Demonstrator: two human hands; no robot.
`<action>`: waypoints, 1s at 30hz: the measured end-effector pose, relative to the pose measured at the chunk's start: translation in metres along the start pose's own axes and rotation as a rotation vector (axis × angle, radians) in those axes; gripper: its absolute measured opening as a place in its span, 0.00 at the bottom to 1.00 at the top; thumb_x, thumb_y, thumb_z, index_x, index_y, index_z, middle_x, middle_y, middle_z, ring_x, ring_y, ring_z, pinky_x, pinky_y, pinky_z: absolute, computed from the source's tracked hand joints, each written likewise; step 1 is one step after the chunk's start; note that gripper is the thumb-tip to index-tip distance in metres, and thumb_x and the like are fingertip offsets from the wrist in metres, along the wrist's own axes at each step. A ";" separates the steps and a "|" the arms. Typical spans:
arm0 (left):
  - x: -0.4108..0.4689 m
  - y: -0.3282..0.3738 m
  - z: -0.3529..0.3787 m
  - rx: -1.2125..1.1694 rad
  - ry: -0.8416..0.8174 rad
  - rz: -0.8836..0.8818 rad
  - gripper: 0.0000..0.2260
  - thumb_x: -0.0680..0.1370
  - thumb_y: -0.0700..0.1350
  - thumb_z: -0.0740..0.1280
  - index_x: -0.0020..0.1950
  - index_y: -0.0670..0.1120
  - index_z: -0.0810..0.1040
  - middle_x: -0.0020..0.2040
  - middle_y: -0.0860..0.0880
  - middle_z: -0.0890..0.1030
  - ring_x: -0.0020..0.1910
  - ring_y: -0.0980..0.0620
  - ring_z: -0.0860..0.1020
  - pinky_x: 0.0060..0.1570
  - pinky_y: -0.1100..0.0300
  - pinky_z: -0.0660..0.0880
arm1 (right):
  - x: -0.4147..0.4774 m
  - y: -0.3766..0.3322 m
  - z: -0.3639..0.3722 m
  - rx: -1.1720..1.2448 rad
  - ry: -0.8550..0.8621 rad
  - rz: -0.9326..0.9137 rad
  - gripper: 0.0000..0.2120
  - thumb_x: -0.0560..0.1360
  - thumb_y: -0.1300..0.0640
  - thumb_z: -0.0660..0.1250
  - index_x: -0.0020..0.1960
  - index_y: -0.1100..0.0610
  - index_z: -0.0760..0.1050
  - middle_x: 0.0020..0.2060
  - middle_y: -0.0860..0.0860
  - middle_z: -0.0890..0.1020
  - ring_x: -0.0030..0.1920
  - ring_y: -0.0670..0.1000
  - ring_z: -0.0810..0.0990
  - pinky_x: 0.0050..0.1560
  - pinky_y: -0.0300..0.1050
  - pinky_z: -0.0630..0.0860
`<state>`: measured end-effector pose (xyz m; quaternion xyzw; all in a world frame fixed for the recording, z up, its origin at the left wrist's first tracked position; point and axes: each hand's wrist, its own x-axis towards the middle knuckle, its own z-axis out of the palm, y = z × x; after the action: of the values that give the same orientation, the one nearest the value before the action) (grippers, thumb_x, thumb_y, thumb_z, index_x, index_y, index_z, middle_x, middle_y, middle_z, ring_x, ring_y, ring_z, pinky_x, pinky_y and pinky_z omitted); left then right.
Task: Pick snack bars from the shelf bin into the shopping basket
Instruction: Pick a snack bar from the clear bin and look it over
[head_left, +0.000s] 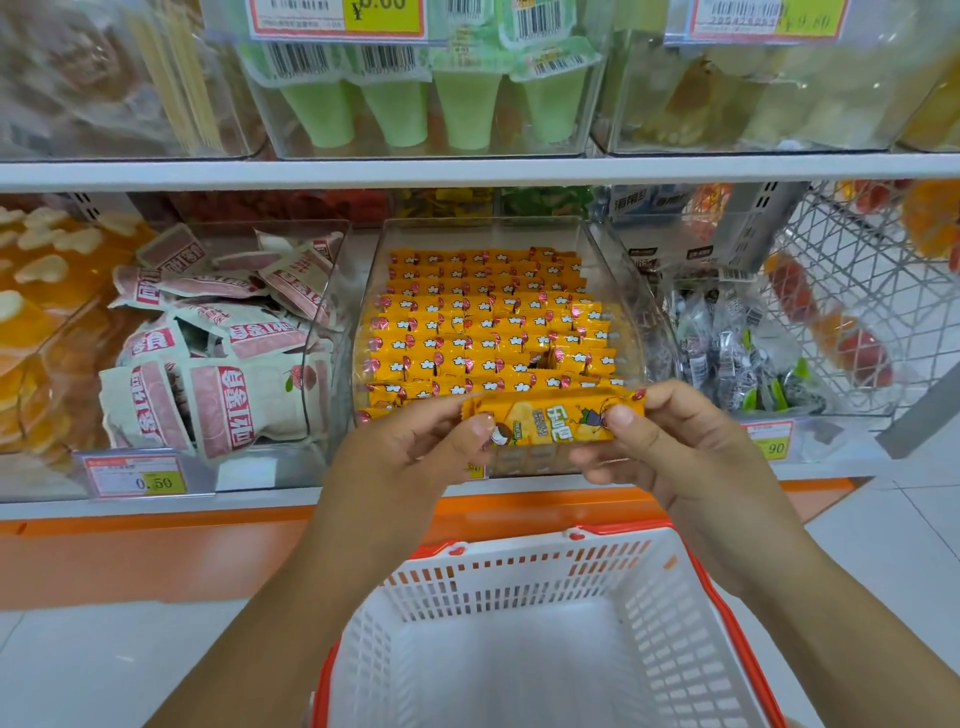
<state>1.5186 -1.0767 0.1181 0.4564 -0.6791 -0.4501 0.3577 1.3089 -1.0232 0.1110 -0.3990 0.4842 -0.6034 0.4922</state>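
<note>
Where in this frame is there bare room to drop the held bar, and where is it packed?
Inside the shopping basket the floor is bare, bordered by its white lattice walls. The shelf bin is packed with rows of bars, save one small gap right of centre.

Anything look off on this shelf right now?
Nothing spilled or damaged. A dark gap breaks the neat rows front-right in the snack bar bin; the pink packets beside it lie jumbled.
</note>
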 end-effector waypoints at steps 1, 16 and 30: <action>0.002 -0.003 0.002 0.121 0.015 0.028 0.07 0.75 0.58 0.64 0.49 0.63 0.80 0.42 0.63 0.83 0.45 0.64 0.81 0.45 0.74 0.74 | 0.000 0.001 0.000 0.030 0.004 0.016 0.16 0.60 0.43 0.79 0.39 0.49 0.78 0.41 0.55 0.84 0.47 0.63 0.85 0.43 0.45 0.82; 0.069 -0.037 0.050 0.880 -0.067 0.272 0.35 0.77 0.63 0.37 0.78 0.50 0.63 0.79 0.54 0.59 0.79 0.56 0.54 0.75 0.57 0.40 | 0.083 -0.037 -0.011 -0.623 0.057 -0.219 0.10 0.77 0.59 0.69 0.52 0.45 0.74 0.46 0.48 0.85 0.48 0.49 0.85 0.49 0.56 0.82; 0.078 -0.040 0.049 0.918 -0.002 0.309 0.26 0.80 0.61 0.53 0.71 0.49 0.73 0.69 0.52 0.76 0.69 0.52 0.72 0.71 0.48 0.62 | 0.148 -0.019 0.002 -1.687 -0.526 -0.173 0.12 0.82 0.49 0.59 0.62 0.44 0.77 0.55 0.48 0.72 0.62 0.52 0.65 0.65 0.52 0.65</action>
<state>1.4614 -1.1434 0.0699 0.4603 -0.8678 -0.0458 0.1813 1.2779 -1.1673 0.1304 -0.7897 0.6073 0.0306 0.0821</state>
